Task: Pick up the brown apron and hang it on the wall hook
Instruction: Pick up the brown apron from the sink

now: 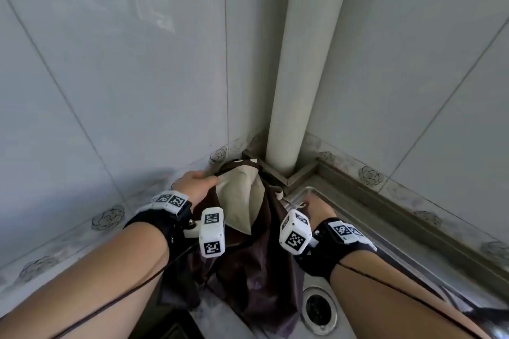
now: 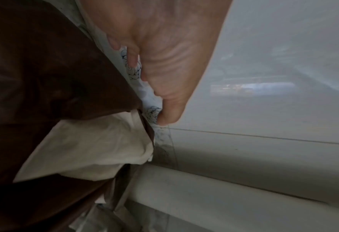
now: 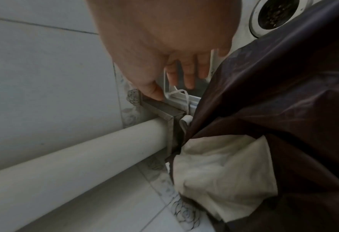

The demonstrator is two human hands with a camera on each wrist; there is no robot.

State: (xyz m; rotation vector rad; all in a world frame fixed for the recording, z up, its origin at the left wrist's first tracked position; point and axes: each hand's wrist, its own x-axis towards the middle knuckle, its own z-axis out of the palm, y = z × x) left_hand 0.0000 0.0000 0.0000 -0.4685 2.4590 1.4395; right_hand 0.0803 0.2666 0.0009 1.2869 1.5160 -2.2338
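Two hands work at the apron (image 1: 248,264), which lies bunched in the sink (image 1: 366,231) corner by the pipe (image 1: 305,69), cream lining up. Left hand (image 1: 197,183) seems to pinch the lining's edge, probably to lift it; the wrist view is blurred. Right hand (image 3: 164,47) hangs loose-fingered over a white strap (image 3: 181,94), gripping nothing. No hook shows. No readable writing, only square marker codes on the wristbands.
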